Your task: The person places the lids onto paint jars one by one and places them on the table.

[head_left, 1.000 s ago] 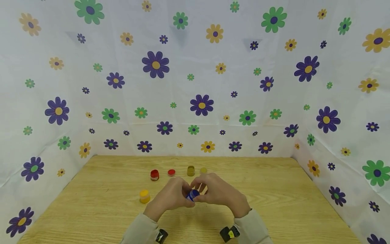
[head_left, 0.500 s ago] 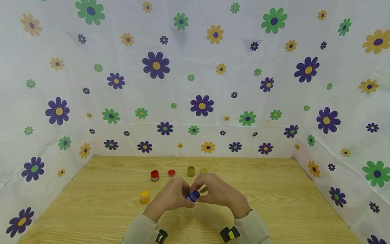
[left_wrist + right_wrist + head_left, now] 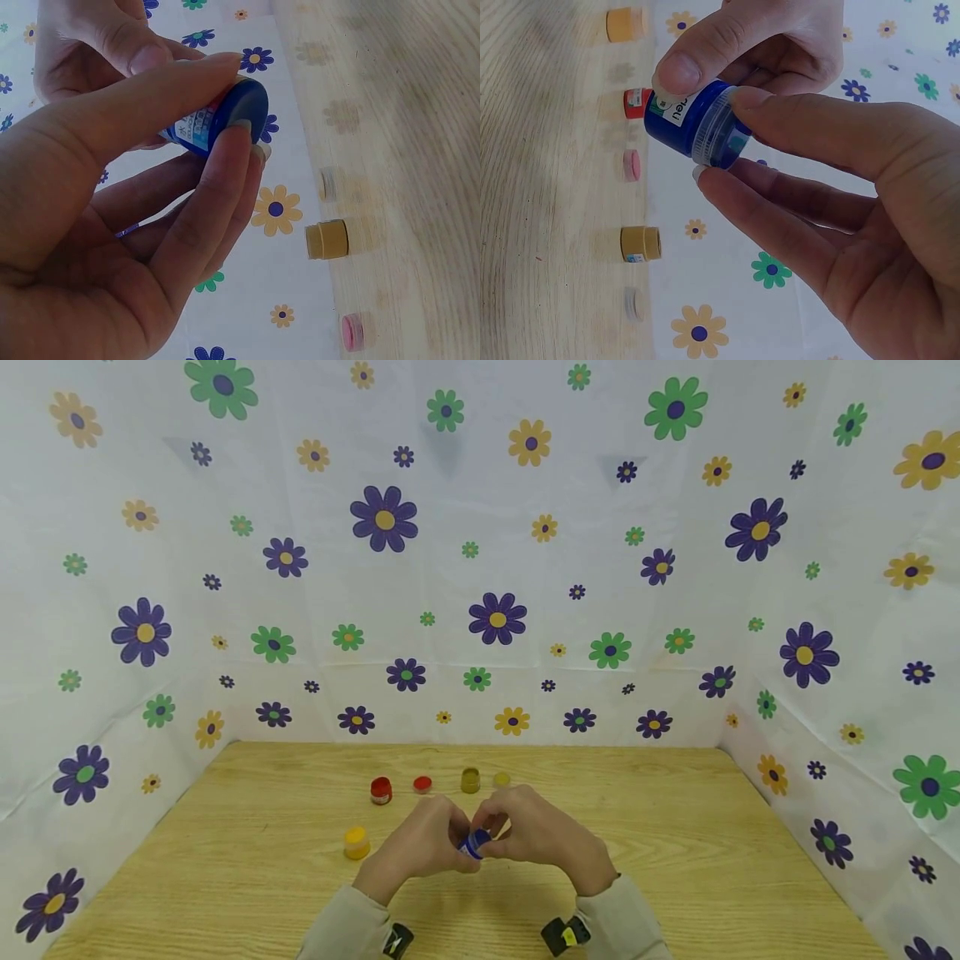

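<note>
My left hand [image 3: 427,839] grips a small blue paint jar [image 3: 671,127], its thumb over the white label, as the right wrist view shows. The jar is tilted, its capped end toward my right hand [image 3: 536,827]. Around the clear ribbed lid [image 3: 718,131] the right thumb and fingertips pinch at the edge. In the left wrist view the blue base [image 3: 244,112] of the jar faces outward, with left fingertips on its rim. Both hands are raised over the table, close together, and they cover part of the jar in the head view.
Behind the hands stand an uncapped red paint jar [image 3: 381,792], a red lid [image 3: 422,785], an uncapped ochre jar [image 3: 470,781] and a pale yellowish lid [image 3: 502,781]. A capped yellow jar [image 3: 356,843] is left of the left hand. A flowered cloth [image 3: 480,560] encloses the wooden table [image 3: 675,827].
The right thumb and fingers drew slightly off the lid half a second ago and are now back around it. The left hand and the other jars have stayed in place.
</note>
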Demonstrator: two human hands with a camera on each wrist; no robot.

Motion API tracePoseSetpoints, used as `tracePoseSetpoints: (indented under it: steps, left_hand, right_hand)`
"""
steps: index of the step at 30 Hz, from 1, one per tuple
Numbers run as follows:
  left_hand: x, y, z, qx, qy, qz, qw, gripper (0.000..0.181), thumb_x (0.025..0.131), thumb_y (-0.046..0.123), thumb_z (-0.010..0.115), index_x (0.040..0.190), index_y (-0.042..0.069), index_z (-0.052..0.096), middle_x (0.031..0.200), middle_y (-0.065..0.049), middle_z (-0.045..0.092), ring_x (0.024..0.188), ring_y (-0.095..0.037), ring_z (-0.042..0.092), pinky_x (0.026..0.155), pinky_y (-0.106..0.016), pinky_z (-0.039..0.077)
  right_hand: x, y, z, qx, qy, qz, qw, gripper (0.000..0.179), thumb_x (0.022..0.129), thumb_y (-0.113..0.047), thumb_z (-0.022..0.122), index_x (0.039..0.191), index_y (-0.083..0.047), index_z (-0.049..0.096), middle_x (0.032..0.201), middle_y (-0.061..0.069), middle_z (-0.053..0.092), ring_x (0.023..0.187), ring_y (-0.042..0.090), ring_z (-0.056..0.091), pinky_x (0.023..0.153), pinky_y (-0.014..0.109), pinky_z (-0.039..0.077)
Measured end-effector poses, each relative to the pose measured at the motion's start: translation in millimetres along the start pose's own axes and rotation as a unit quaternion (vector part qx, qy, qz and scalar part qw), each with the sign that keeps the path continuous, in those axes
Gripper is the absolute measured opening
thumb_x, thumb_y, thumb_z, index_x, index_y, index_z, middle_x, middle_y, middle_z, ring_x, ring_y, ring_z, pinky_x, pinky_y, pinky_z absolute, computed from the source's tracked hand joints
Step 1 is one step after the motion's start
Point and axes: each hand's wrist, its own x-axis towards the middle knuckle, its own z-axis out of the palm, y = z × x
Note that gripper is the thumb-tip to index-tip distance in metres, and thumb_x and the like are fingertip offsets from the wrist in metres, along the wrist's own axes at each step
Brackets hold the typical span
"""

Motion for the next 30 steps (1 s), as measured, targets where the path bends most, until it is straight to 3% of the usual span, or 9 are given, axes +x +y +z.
tracePoseSetpoints:
  steps: [9, 18, 23, 30]
  left_hand:
    - [0.3, -0.3, -0.1, -0.003, -0.002, -0.003, 1.0000, 0.016, 0.073, 0.006, 0.090, 0.084, 0.004, 0.080, 0.074, -0.003, 0.076, 0.064, -0.011, 0.065, 0.059, -0.024, 0.054]
    - [-1.3, -0.4, -0.5, 0.001, 0.002, -0.005, 1.0000, 0.019, 0.073, 0.009, 0.092, 0.086, 0.002, 0.079, 0.075, -0.003, 0.076, 0.064, -0.009, 0.065, 0.060, -0.023, 0.054]
    - [-1.4, -0.8, -1.2, 0.001, 0.003, -0.002, 1.0000, 0.019, 0.073, 0.010, 0.092, 0.087, 0.003, 0.080, 0.077, -0.003, 0.077, 0.065, -0.009, 0.065, 0.061, -0.022, 0.054]
    - [-0.1, -1.1, -0.8, -0.003, 0.004, 0.003, 1.0000, 0.017, 0.073, 0.008, 0.091, 0.085, 0.004, 0.080, 0.075, -0.003, 0.076, 0.064, -0.008, 0.065, 0.060, -0.022, 0.054]
  right_hand:
    - [0.5, -0.8, -0.4, -0.007, -0.001, 0.005, 1.0000, 0.015, 0.087, -0.006, 0.081, 0.102, -0.006, 0.078, 0.099, 0.005, 0.077, 0.084, 0.007, 0.069, 0.077, 0.024, 0.059]
    - [-0.3, -1.2, 0.2, 0.009, -0.003, 0.018, 0.9998, 0.026, 0.088, -0.006, 0.081, 0.114, -0.009, 0.075, 0.115, 0.006, 0.072, 0.107, 0.025, 0.069, 0.083, 0.030, 0.061]
    - [0.6, -1.5, 0.6, 0.010, -0.004, -0.001, 0.9999, 0.020, 0.086, 0.000, 0.080, 0.103, -0.010, 0.076, 0.111, 0.006, 0.068, 0.105, 0.023, 0.068, 0.085, 0.029, 0.062]
    - [1.2, -1.0, 1.3, 0.018, -0.009, -0.011, 0.9997, 0.017, 0.086, 0.006, 0.078, 0.095, -0.008, 0.076, 0.109, 0.008, 0.068, 0.103, 0.019, 0.069, 0.082, 0.020, 0.059]
